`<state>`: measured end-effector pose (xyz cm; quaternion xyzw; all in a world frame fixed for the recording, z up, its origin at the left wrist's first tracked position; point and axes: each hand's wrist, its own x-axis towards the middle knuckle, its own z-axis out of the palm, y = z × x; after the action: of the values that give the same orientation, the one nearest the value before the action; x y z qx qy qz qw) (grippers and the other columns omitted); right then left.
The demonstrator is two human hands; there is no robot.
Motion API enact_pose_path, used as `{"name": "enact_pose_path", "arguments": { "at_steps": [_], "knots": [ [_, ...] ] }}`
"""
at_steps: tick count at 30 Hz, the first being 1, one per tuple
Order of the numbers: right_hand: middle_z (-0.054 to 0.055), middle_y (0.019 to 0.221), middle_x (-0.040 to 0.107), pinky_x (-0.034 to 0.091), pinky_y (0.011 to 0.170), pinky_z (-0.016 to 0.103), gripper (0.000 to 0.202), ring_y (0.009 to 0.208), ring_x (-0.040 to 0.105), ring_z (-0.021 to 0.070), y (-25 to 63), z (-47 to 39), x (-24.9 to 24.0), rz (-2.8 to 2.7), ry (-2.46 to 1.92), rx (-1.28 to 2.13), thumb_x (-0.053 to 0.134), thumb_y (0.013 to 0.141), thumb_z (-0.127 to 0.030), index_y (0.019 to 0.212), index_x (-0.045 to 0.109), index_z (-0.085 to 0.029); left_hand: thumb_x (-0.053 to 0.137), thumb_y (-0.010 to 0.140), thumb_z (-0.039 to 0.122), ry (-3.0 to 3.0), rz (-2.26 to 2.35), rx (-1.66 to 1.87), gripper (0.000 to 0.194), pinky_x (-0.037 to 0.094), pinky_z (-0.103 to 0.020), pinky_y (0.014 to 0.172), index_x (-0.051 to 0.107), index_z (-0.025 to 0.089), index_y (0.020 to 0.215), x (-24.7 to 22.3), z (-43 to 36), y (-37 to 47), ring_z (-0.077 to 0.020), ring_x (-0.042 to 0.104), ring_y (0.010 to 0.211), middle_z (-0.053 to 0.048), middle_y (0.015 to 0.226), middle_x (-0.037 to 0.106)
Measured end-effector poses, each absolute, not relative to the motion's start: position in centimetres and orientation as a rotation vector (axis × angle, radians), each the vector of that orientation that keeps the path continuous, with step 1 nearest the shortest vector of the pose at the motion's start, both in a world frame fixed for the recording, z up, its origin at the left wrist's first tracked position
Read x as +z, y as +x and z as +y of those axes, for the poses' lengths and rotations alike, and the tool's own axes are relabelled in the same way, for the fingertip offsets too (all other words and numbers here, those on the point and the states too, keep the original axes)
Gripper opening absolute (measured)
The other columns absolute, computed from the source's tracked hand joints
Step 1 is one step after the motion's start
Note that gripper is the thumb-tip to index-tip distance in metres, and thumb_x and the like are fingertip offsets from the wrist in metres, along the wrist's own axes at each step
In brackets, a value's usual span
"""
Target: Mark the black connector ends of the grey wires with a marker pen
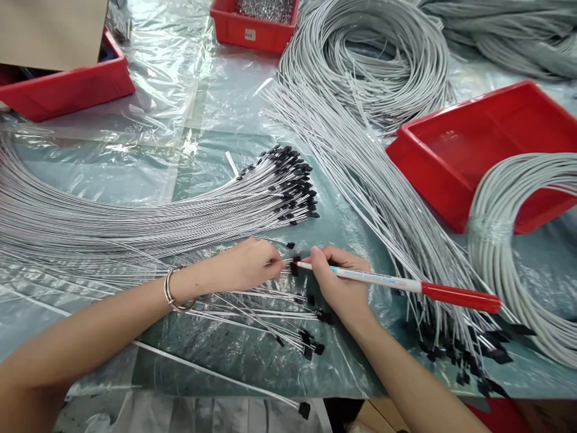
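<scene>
Left hand (261, 264) is closed in a pinch on thin cable (287, 261) just behind a black connector (295, 266), which sits between the two hands, nearer the left fingertips; right hand (342, 276) grips a red-and-white pen (381, 279), long axis roughly crosswise, tip pointing left at the connector, contact too fine to tell. Beyond the hands, a red bin (270, 39) holds small shiny pieces (265, 9); far left, another red container (90, 90) under a brown board (49, 33); right, a divided red tray (473, 144), cable coil (491, 210) overlapping it.
</scene>
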<state>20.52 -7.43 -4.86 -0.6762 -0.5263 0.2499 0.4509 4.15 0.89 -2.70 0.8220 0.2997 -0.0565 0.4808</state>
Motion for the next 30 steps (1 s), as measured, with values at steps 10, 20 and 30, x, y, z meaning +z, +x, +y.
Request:
{"name": "enact_pose_path", "arguments": {
  "at_steps": [10, 20, 30],
  "knots": [
    [-0.002, 0.044, 0.049, 0.032, 0.043, 0.022, 0.032, 0.044, 0.041, 0.0099, 20.32, -7.31, -4.95, -1.305, -1.694, 0.631, 0.054, 0.079, -0.029, 0.050, 0.058, -0.016, 0.035, 0.087, 0.035, 2.011, 0.740, -0.150, 0.038, 0.021, -0.027, 0.042, 0.051, 0.017, 0.058, -2.54, 0.91, 4.31, -0.0075, 0.027, 0.038, 0.002, 0.043, 0.037],
    [-0.002, 0.044, 0.048, 0.033, 0.044, 0.022, 0.033, 0.045, 0.041, 0.0104, 20.37, -7.38, -4.77, -1.264, -1.701, 0.647, 0.053, 0.080, -0.031, 0.052, 0.059, -0.016, 0.034, 0.089, 0.039, 1.991, 0.734, -0.179, 0.040, 0.021, -0.026, 0.041, 0.058, 0.016, 0.067, -2.11, 0.97, 4.32, -0.0078, 0.029, 0.037, 0.002, 0.042, 0.038],
    [-0.002, 0.042, 0.046, 0.031, 0.043, 0.022, 0.033, 0.043, 0.039, 0.0098, 20.57, -7.30, -4.53, -1.221, -1.664, 0.676, 0.053, 0.079, -0.032, 0.050, 0.059, -0.016, 0.036, 0.089, 0.035, 2.003, 0.752, -0.180, 0.038, 0.021, -0.026, 0.043, 0.057, 0.016, 0.063, -2.11, 1.09, 4.36, -0.0075, 0.027, 0.037, 0.003, 0.041, 0.037]
  ]
}}
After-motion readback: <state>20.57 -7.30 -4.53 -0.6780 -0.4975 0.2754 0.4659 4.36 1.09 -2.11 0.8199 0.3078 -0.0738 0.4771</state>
